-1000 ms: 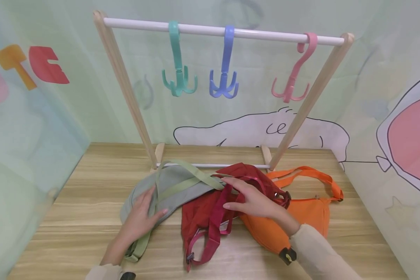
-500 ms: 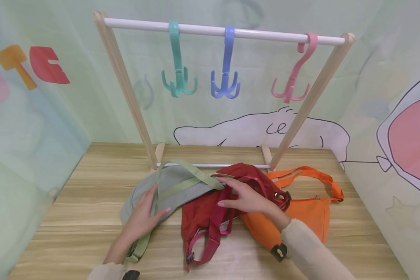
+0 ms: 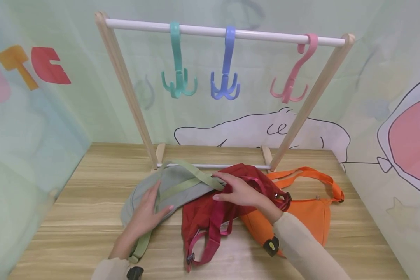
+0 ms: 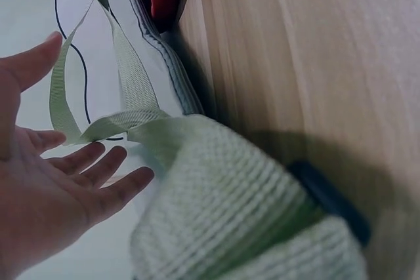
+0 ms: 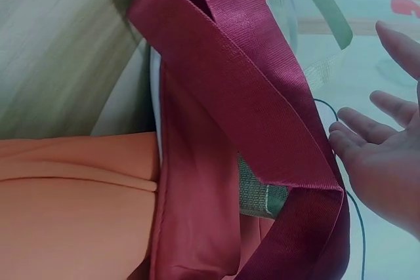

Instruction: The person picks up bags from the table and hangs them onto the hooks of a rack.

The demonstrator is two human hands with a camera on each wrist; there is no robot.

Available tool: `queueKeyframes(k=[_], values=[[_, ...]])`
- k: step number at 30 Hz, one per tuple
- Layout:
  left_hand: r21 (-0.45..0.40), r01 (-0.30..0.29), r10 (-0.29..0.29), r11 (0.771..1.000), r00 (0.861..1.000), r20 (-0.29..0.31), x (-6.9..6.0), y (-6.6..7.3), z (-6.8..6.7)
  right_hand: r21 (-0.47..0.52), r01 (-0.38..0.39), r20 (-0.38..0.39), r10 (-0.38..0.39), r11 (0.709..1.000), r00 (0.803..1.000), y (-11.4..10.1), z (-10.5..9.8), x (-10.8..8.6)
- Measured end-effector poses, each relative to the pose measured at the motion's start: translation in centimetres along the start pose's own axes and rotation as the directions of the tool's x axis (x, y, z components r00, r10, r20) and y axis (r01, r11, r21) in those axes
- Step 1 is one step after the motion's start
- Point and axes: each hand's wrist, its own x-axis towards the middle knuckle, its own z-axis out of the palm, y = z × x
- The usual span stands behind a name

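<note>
A grey-green sling bag (image 3: pixel 171 179) with a pale green strap (image 3: pixel 192 171) lies on the left. Over its near side is my left hand (image 3: pixel 147 212), fingers extended; the left wrist view shows this hand (image 4: pixel 59 175) beside the loose strap (image 4: pixel 134 70) with nothing gripped. My right hand (image 3: pixel 241 190) hovers at the top of the dark red bag (image 3: pixel 203 210), near the end of the green strap. In the right wrist view its fingers (image 5: pixel 367 129) are spread beside the red strap (image 5: pixel 262 96). Whether the fingertips touch the cloth I cannot tell.
An orange bag (image 3: pixel 308 217) lies on the right, partly under the red bag and my right sleeve. Behind stands a wooden rack with a white top bar (image 3: pixel 203 30), holding a green hook (image 3: pixel 178 74), a blue hook (image 3: pixel 225 74) and a pink hook (image 3: pixel 290 77).
My right hand has shifted left over the red bag, and its sleeve now covers more of the orange bag. My left hand has moved slightly right. The bags have not visibly moved.
</note>
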Motion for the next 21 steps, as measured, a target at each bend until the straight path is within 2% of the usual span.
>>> queueKeyframes(k=[5,21], values=[[-0.007,0.008,-0.008,1.0,1.0,0.003,0.0,0.0,0.1,0.023,-0.029,0.014,0.029,0.999,0.999,0.0,-0.2,0.9],[0.006,0.011,-0.011,1.0,1.0,0.003,0.8,0.0,-0.1,0.054,-0.032,0.02,0.031,0.998,0.999,0.5,0.6,2.7]])
